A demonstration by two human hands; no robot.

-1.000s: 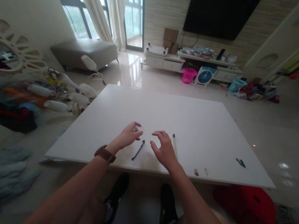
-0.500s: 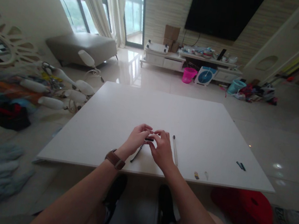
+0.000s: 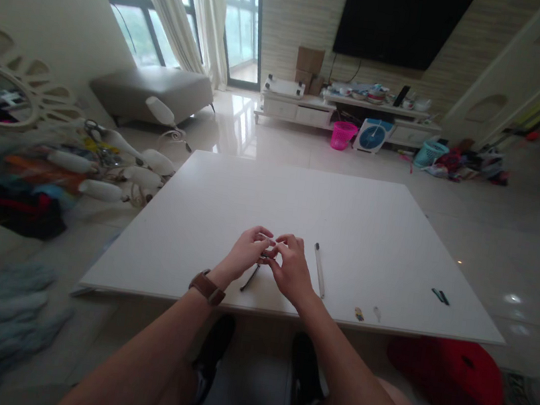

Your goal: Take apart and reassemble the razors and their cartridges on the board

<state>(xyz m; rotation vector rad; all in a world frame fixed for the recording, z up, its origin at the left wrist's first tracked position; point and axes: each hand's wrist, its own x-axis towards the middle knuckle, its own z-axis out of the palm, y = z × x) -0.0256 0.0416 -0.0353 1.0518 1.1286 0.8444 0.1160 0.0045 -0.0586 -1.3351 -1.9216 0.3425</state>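
Note:
My left hand [image 3: 249, 251], with a brown watch [image 3: 208, 286] on its wrist, meets my right hand [image 3: 290, 264] above the near part of the white table [image 3: 231, 190]. The fingers of both hands are closed around a small dark piece [image 3: 265, 255], mostly hidden by them. Below my left hand, a thin black stick-like thing [image 3: 249, 279] lies slanted, its upper end covered by the hands. To the right of my right hand lies a slim white pen-like stick [image 3: 319, 273] with a dark tip.
Near the front edge lie a small yellowish piece [image 3: 359, 314] and a small clear piece [image 3: 377, 313]. Two dark green strips [image 3: 440, 296] lie farther right. A white lamp [image 3: 143, 176] stands left of the table, and a red stool [image 3: 449, 375] is at the right front.
The dark piece between my fingers shows less than before; my fingers have shifted slightly around it. The whole view has moved a little, and the things on the table lie as before.

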